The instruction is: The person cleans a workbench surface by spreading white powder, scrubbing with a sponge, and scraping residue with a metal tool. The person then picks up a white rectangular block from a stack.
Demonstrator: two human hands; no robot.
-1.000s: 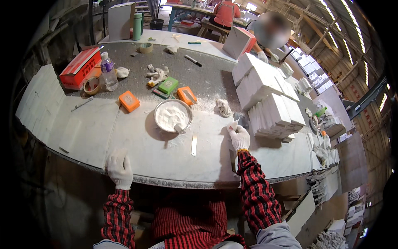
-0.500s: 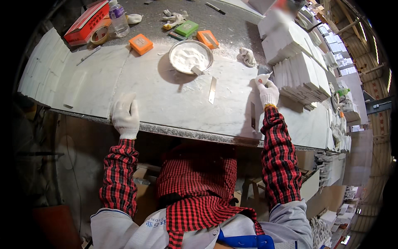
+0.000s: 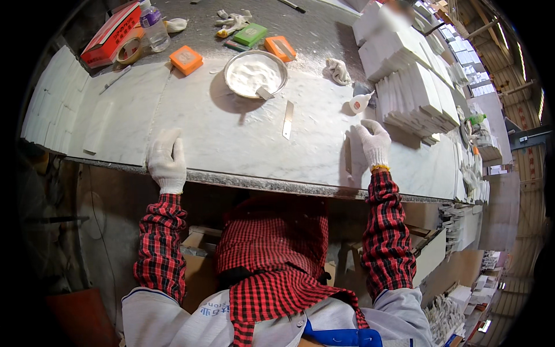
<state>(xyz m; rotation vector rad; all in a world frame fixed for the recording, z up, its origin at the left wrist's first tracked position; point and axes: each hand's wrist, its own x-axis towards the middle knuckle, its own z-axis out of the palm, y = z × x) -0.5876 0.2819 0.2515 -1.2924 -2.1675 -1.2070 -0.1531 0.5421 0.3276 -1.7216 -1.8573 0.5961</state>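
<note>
White squeeze bottle (image 3: pixel 359 103) lies just ahead of the right hand (image 3: pixel 374 141), not touching its fingers; long axis roughly crosswise, nozzle leftward. Left hand (image 3: pixel 166 156) well off left, thumb parted from fingers. Right fingers curled; can't tell if tips meet.

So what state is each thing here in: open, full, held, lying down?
Bowl: holds white powder
Scraper: resting in bowl
Squeeze bottle: on table, not held
Metal strip: lying flat
Left orange box: looks closed
Right orange box: looks closed, blade on top
Green box: looks closed
Purple-labelled bottle: upright
Marker: lying flat
Cloth: crumpled
White slabs: stacked
Left grip: gloved, looks empty, at table edge
Right grip: gloved, looks empty
</note>
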